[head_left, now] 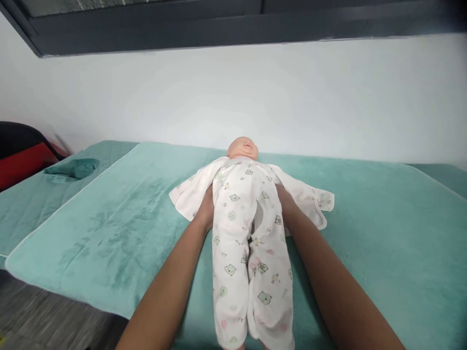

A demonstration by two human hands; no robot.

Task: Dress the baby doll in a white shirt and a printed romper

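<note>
A baby doll (243, 147) lies on its back, head toward the wall and legs toward me. It wears white trousers (233, 253) printed with small bears and a white top (195, 187) whose sleeves spread out to both sides. At the doll's waist on the left, my left hand (207, 208) is closed around its side, fingers hidden behind the cloth. My right hand (287, 206) holds the opposite side at about the same height, its fingers also out of sight beneath the clothing. Both forearms run along the legs.
A green plush cover (365, 243) with pale piping lies under the doll. A quilted green layer (22, 214) shows at the left, with a folded green cloth (75, 168) on it. A red and black object (22, 155) stands beyond. Behind are a white wall (164, 97) and a dark window frame (182, 29).
</note>
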